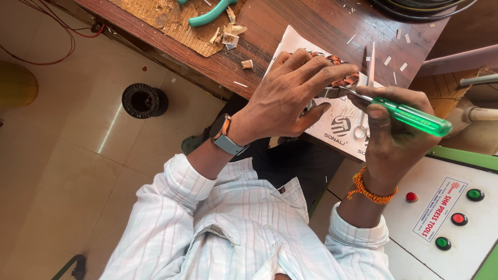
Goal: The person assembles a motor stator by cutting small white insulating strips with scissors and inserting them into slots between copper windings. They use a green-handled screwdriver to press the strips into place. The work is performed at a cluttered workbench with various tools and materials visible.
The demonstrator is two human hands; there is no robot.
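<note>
Gripping a copper-wound stator (340, 78) with left hand (282, 98), clenching a green-handled screwdriver (410, 115) in right hand (391, 129), working windings over the bench (290, 26); tucking apparently unfinished.

The screwdriver (410, 115) is showing a translucent green handle. The coil (342, 78) is gleaming copper-orange. The shirt (233, 228) is looking white with thin stripes. The watch strap (228, 142) is appearing grey-blue, the wrist thread (371, 193) orange. The surface (290, 26) is showing dark brown wood grain.
</note>
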